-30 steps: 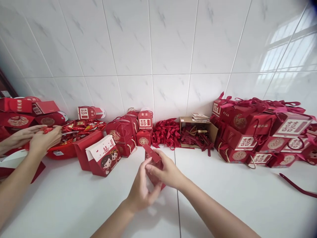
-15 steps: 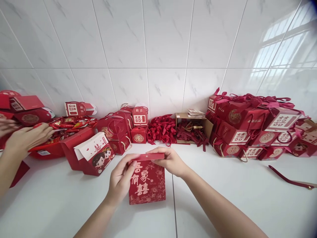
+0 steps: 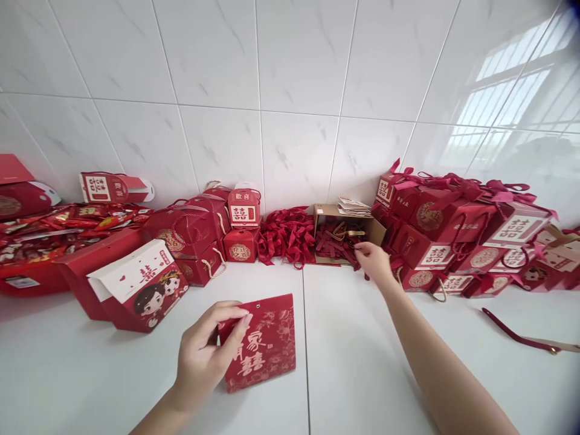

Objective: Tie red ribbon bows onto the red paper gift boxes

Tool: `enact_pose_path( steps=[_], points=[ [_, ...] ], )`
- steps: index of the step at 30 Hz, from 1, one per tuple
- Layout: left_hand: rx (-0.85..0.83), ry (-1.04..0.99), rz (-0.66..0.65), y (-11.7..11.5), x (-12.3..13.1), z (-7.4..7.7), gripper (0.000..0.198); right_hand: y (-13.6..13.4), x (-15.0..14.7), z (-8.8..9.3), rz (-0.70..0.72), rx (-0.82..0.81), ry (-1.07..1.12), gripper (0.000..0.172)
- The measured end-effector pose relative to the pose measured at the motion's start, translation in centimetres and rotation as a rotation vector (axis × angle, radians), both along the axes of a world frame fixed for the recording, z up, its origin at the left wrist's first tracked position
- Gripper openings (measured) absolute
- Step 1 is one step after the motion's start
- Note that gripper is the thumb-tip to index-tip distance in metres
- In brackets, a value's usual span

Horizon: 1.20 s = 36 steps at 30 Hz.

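Note:
My left hand (image 3: 211, 350) pinches the top edge of a red gift box (image 3: 267, 344) with pale Chinese characters and flowers, a small hole near its folded top. The box is tilted just above the white table. My right hand (image 3: 375, 264) reaches to the open cardboard box (image 3: 326, 209) at the back. Its fingers are closed at the dark red straps (image 3: 335, 241) there, pinching one at the box's front edge; the fingertips are partly hidden. One strap end hangs down below the hand.
Left are gift boxes with a cartoon couple (image 3: 149, 290) and a red container (image 3: 18, 284) of wrapped sweets. Red ribbons (image 3: 287, 235) lie heaped by the tiled wall. Right stands a stack of finished-looking red boxes (image 3: 446, 214) with bows. A loose strap (image 3: 516, 332) lies in front.
My right hand has let go of the gift box and moved right and away to the straps. My left hand keeps the box, lower and tilted. The other person's hands have left the view.

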<state>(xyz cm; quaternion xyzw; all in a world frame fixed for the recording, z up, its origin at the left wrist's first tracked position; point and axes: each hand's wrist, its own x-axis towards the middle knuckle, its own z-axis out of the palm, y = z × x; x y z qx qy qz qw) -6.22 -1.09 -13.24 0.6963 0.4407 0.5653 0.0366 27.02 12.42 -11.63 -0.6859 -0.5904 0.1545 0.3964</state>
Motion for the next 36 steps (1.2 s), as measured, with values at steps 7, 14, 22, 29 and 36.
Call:
enact_pose_path(
  steps=[7,14,22,29,36],
  points=[
    [0.019,0.014,0.005,0.0,0.1,-0.3,0.01,1.8,4.5,-3.5,-0.328,-0.081,-0.18,0.037],
    [-0.007,0.009,-0.005,-0.1,0.2,-0.2,0.011,2.5,3.7,-5.5,-0.313,-0.096,-0.214,0.034],
    [0.017,0.025,0.027,-0.2,0.8,0.0,0.011,1.6,3.6,-4.2,-0.273,0.066,-0.109,0.023],
    [0.031,0.048,0.079,-0.4,1.5,0.3,0.015,-0.8,0.0,1.8,0.077,0.269,0.092,0.029],
    [0.321,-0.055,0.241,-2.3,3.2,4.9,0.057,-9.0,-5.6,7.5,0.693,0.264,0.559,0.041]
  ],
)
